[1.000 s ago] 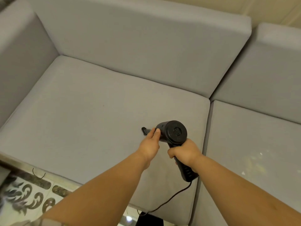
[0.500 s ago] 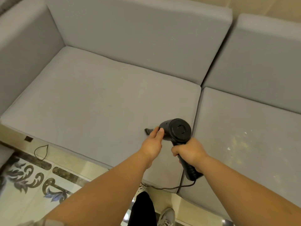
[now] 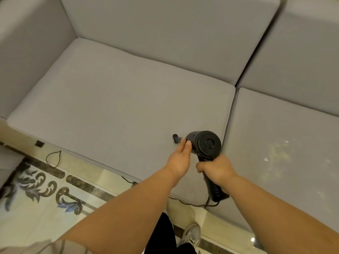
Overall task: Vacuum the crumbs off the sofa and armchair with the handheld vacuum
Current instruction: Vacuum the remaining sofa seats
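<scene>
A black handheld vacuum [image 3: 207, 143] hovers over the right part of the left seat cushion [image 3: 113, 107] of a grey sofa. Its narrow nozzle [image 3: 176, 138] points left and touches the fabric. My right hand [image 3: 215, 170] grips the vacuum's handle from above. My left hand [image 3: 180, 160] rests against the left side of the vacuum's barrel, fingers fairly straight. Pale crumbs [image 3: 278, 154] lie scattered on the right seat cushion [image 3: 275, 180]. The left cushion shows no crumbs that I can make out.
The vacuum's black cord [image 3: 192, 204] hangs from the handle over the cushion's front edge onto the patterned tile floor [image 3: 45, 195]. A grey shoe [image 3: 190, 235] stands in front of the sofa. The sofa's arm [image 3: 27, 52] rises at left.
The view has shifted so the sofa slides left and up; more floor and the shoe show. Both hands keep their hold on the vacuum over the same cushion.
</scene>
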Tool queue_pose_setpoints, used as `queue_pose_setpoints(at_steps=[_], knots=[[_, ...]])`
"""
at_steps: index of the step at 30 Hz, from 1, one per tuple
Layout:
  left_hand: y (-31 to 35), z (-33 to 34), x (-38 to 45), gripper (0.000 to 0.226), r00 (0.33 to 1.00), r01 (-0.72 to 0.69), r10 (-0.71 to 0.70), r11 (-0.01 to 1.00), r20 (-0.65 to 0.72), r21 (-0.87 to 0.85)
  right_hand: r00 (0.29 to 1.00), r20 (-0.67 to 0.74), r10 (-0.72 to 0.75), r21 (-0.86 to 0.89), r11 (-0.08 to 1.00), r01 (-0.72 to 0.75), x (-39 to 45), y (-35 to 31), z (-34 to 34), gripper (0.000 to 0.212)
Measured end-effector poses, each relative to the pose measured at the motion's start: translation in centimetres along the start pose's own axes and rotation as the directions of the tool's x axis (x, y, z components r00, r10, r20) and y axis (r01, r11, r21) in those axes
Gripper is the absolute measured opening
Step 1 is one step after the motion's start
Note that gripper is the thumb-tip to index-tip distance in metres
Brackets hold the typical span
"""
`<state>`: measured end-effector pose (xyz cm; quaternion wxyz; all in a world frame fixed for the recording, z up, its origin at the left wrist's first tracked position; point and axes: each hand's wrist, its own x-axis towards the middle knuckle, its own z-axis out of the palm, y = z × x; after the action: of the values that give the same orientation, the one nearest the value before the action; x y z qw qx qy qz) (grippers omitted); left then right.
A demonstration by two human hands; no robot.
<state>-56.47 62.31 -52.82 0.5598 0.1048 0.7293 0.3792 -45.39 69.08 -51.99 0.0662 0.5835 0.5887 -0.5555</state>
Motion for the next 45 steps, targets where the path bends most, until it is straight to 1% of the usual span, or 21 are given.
queue_pose_setpoints(at_steps=[3, 6, 12, 16, 20, 23, 26, 29, 31, 34, 37, 39, 40, 42, 44, 45], knots=[[-0.5, -1.4, -1.2, 0.057, 0.999, 0.021, -0.021, 1.0, -0.042, -0.006, 0.998, 0.057, -0.006, -0.007, 1.0, 0.006, -0.9, -0.6, 1.2, 0.021], [-0.6, -2.1, -2.0, 0.058, 0.998, 0.029, -0.03, 1.0, -0.06, -0.009, 0.997, 0.073, -0.031, -0.008, 0.999, 0.031, -1.5, -1.0, 1.5, 0.017], [2.0, -1.4, -2.7, 0.054, 0.998, -0.055, 0.054, 0.997, -0.022, -0.057, 0.995, 0.006, -0.095, 0.021, 0.995, 0.095, -1.0, -2.1, -0.2, 0.023], [2.7, -2.0, -1.5, 0.054, 0.999, -0.047, 0.045, 0.993, -0.021, -0.11, 0.995, 0.0, -0.096, 0.027, 0.995, 0.096, 0.5, -3.1, -0.1, 0.024], [1.9, -4.7, -0.5, 0.054, 0.999, 0.003, -0.008, 0.989, -0.035, -0.148, 0.997, 0.039, -0.059, 0.011, 0.998, 0.059, 1.2, -3.3, 3.5, 0.027], [1.1, -8.1, -0.5, 0.054, 0.997, 0.039, -0.05, 0.984, -0.061, -0.173, 0.997, 0.064, -0.038, -0.004, 0.999, 0.038, 1.0, -4.3, 7.1, 0.032], [1.4, -11.5, -0.6, 0.055, 0.995, 0.052, -0.066, 0.983, -0.07, -0.176, 0.997, 0.073, -0.023, -0.02, 0.999, 0.025, 1.1, -6.8, 9.4, 0.031], [2.9, -15.0, -0.6, 0.055, 0.995, 0.067, -0.078, 0.984, -0.066, -0.165, 0.995, 0.092, -0.023, -0.021, 0.999, 0.025, 1.4, -10.1, 10.9, 0.025], [3.9, -17.2, -0.3, 0.055, 0.997, 0.057, -0.066, 0.987, -0.051, -0.153, 0.996, 0.076, -0.037, -0.04, 0.998, 0.04, 1.6, -12.2, 11.6, 0.022], [5.7, -19.4, 0.4, 0.053, 1.0, 0.029, -0.03, 0.99, -0.008, -0.139, 0.998, -0.022, -0.063, -0.053, 0.997, 0.062, 2.3, -15.0, 11.7, 0.02], [6.9, -20.9, 1.6, 0.053, 0.999, 0.009, -0.005, 0.993, 0.035, -0.118, 0.989, -0.135, -0.059, -0.027, 0.998, 0.056, 3.6, -17.0, 11.7, 0.025], [6.9, -21.7, 2.6, 0.052, 0.999, 0.014, -0.008, 0.993, 0.049, -0.119, 0.985, -0.169, -0.033, -0.005, 0.999, 0.033, 4.4, -17.7, 12.0, 0.029], [6.8, -22.1, 3.0, 0.051, 0.998, 0.02, -0.014, 0.992, 0.054, -0.128, 0.986, -0.167, -0.016, -0.001, 1.0, 0.016, 4.6, -17.8, 12.4, 0.029], [6.2, -22.9, 3.7, 0.05, 0.998, 0.041, -0.032, 0.987, 0.061, -0.153, 0.992, -0.126, -0.006, -0.053, 0.999, -0.001, 4.7, -17.8, 13.9, 0.029], [5.7, -23.3, 4.0, 0.05, 0.997, 0.056, -0.047, 0.983, 0.056, -0.172, 0.996, -0.08, -0.027, -0.117, 0.993, 0.017, 4.1, -17.8, 15.7, 0.032], [5.3, -23.7, 4.1, 0.051, 0.997, 0.067, -0.059, 0.979, 0.048, -0.192, 0.997, -0.065, -0.03, -0.121, 0.992, 0.021, 3.8, -17.9, 16.6, 0.034]])
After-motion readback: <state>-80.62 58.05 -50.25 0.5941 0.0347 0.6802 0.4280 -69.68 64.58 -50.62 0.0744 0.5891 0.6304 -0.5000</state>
